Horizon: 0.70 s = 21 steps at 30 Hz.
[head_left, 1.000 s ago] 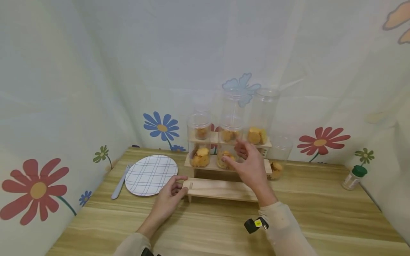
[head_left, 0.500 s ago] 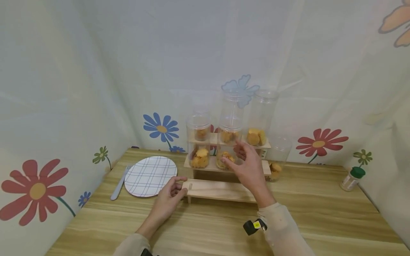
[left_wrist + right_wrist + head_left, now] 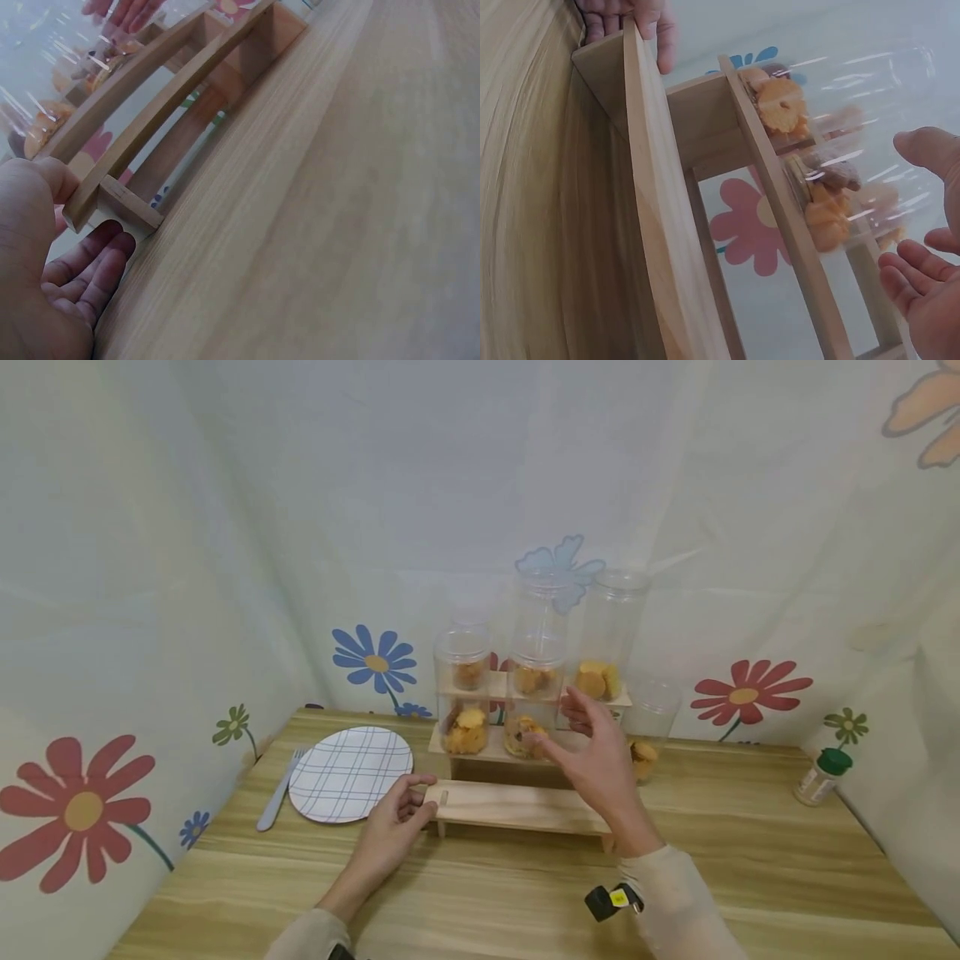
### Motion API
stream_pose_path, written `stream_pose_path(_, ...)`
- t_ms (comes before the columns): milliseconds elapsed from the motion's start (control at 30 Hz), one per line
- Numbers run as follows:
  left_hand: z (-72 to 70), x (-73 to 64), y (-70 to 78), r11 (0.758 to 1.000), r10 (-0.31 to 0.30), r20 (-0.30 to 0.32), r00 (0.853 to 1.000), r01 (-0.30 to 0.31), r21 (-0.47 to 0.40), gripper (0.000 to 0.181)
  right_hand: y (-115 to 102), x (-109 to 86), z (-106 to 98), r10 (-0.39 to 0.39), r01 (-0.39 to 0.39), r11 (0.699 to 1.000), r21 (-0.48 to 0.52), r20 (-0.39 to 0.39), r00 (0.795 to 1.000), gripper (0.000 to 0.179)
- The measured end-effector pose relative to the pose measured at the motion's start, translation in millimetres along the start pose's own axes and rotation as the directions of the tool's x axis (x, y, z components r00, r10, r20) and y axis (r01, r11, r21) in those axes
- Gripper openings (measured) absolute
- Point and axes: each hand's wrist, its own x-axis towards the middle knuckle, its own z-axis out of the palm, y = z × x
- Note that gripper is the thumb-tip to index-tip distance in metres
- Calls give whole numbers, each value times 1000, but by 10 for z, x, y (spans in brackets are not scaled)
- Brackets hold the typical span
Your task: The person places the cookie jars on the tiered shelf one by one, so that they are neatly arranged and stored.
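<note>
A three-tier wooden stand (image 3: 517, 806) sits on the table, its lowest step bare. My left hand (image 3: 393, 822) grips the left end of that step, with thumb and fingers around the board's edge in the left wrist view. On the middle tier are two clear jars with cookies, a left jar (image 3: 463, 727) and a centre jar (image 3: 529, 735). Just right of the centre jar hovers my right hand (image 3: 600, 764), thumb and fingers spread and holding nothing. The right wrist view shows a gap between its fingertips (image 3: 907, 142) and the jar wall.
Taller clear jars with cookies, including a right one (image 3: 617, 627), line the top tier. Another jar (image 3: 651, 727) stands on the table at the stand's right. To the left lie a checked plate (image 3: 352, 777) and a fork (image 3: 277, 797). A green-capped shaker (image 3: 822, 777) stands far right.
My right hand has shifted slightly right, away from the centre jar, with its fingers more spread. The left hand keeps its hold on the step; the stand and jars stay put.
</note>
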Motion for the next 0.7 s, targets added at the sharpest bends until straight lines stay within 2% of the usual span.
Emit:
stream_pose_path(200,0,2,-3,1000,2,-2,1000,-2,-2,34,20,-33,-187,-34,35,998,48,-31,999,80)
stream_pose_path(333,1,4,-5,1000,-1,-5,1000,1,-3,35,11,-73,-338,-60,63,997,43,-58,997,75)
stream_pose_path(567,6,5,-6,1000,4,-1,1000,-4,-4,35,17,-111,-666,-152,155,988,4,-165,975,74)
stream_pose_path(700,7,3,-3,1000,1,0,1000,-1,-8,35,46,-93,-830,-153,153,988,-17,-225,962,76)
